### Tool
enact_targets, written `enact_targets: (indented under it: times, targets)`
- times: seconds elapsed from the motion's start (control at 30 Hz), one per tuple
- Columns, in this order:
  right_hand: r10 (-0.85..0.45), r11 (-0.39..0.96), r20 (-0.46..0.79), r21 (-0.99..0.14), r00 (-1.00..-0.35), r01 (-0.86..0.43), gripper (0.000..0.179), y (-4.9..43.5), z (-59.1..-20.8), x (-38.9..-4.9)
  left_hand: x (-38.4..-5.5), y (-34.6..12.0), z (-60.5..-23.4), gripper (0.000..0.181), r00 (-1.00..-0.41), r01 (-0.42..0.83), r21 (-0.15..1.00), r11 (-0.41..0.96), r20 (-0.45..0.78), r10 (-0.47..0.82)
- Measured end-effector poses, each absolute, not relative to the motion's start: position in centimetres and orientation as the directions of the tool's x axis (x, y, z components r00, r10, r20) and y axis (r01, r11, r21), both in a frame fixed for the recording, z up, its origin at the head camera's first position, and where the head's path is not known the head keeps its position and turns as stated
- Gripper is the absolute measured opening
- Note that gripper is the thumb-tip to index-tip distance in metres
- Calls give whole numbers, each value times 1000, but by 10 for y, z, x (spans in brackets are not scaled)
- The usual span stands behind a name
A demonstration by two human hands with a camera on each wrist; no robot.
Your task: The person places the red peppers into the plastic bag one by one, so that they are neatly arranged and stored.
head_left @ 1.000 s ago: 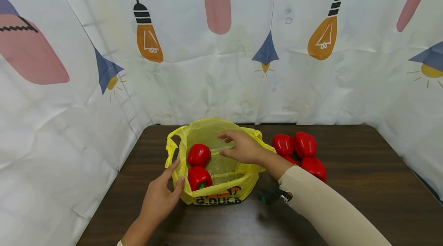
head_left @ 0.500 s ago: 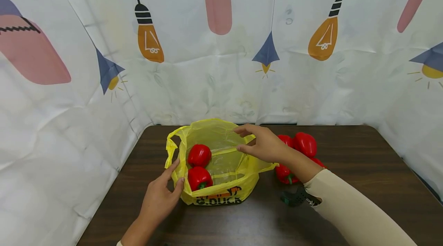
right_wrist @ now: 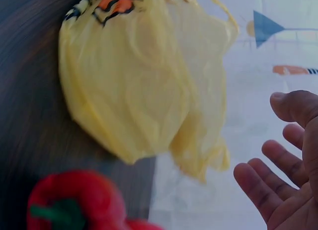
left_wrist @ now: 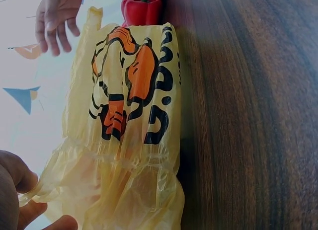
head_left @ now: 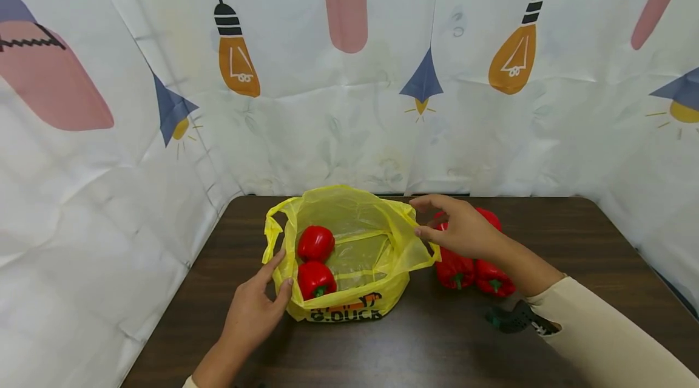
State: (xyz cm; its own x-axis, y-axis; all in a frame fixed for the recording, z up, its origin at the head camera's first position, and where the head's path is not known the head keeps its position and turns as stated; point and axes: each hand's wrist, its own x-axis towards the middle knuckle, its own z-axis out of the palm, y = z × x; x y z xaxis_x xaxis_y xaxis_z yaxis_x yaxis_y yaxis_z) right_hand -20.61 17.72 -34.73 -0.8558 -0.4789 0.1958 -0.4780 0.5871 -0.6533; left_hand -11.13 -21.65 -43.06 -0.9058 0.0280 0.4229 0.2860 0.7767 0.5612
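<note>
A yellow plastic bag [head_left: 401,291] with black lettering stands with its mouth spread wide. Inside its left half lie two red bell peppers [head_left: 315,243]. My left hand [head_left: 252,306] pinches the bag's left edge between thumb and fingers; the left wrist view shows the thin plastic [left_wrist: 119,165] bunched there. Just beyond the bag's right handle, my right hand [head_left: 461,227] holds nothing, its fingers loosely bent and spread. It hangs over several more red bell peppers [head_left: 455,269], partly covering them. One pepper [right_wrist: 84,200] with a green stem appears low in the right wrist view.
Everything stands on a dark wood-grain table [head_left: 382,357]. A white curtain [head_left: 338,133] printed with lamps and bulbs closes off the back and sides. A dark wrist strap [head_left: 516,318] sits at my right sleeve.
My right hand has moved right, from over the bag's mouth to above the peppers beside it. The left hand keeps its place on the bag's edge.
</note>
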Motion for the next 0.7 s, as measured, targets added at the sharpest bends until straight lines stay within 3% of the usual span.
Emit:
enact_targets:
  times: [0.7]
  targets:
    - [-385, 717, 138, -578, -913, -390, 63, 256, -368, -182, -110, -216, -429, 61, -907, 285, 560, 778, 420, 31]
